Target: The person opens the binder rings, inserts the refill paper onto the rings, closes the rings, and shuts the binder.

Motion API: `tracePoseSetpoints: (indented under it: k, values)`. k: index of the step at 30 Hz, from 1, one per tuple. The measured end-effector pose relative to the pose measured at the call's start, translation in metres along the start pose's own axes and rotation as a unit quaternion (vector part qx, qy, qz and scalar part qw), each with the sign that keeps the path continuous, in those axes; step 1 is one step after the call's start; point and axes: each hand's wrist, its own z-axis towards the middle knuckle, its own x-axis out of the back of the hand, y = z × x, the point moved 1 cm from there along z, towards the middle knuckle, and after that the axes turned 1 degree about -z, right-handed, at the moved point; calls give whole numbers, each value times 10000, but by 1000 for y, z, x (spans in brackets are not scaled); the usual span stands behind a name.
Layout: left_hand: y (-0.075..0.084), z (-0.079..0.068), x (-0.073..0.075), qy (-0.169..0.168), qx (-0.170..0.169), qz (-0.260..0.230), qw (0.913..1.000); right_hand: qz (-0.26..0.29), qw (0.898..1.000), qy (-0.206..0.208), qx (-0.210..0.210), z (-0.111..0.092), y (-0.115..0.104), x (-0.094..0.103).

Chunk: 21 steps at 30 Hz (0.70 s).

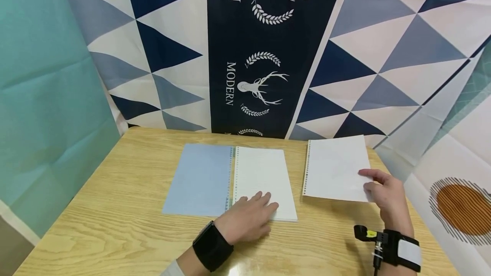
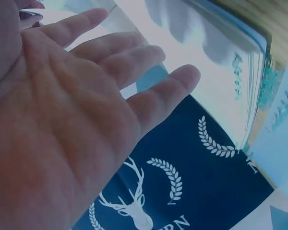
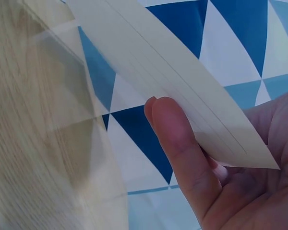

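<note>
A spiral notebook lies spread on the wooden table, its pale blue cover (image 1: 199, 178) to the left and its white lined pages (image 1: 262, 171) to the right. My left hand (image 1: 251, 218) is over the lower part of those pages, fingers extended; in the left wrist view the palm shows bare. My right hand (image 1: 387, 193) pinches a loose sheet of paper (image 1: 335, 169) by its right edge, thumb on one face and fingers behind. Small punched holes run down the sheet's left edge. Seen from the right wrist, the sheet (image 3: 182, 86) tilts up off the table, with faint ruled lines.
The wooden table (image 1: 115, 199) ends against a patterned cloth (image 1: 264, 54) with triangles and deer heads. A teal cloth (image 1: 46, 97) hangs at the left. On the right is a pale cloth (image 1: 433, 208) with a brown round print.
</note>
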Motion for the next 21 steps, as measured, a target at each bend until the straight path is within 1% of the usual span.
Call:
tracePoseSetpoints:
  k: [3,6,15,21]
  values:
    - [-1,-1,4,123,17,92,9999,111,9999,110,47,-2,-2,1]
    - [-3,-2,8,142,57,64,9999,143,9996,211,90,-3,-4,1]
    - [-9,-3,16,187,132,-84,9997,94,9986,479,200,-10,-11,3]
    - [-15,-5,23,343,252,-107,9990,75,9971,685,312,-15,-19,5]
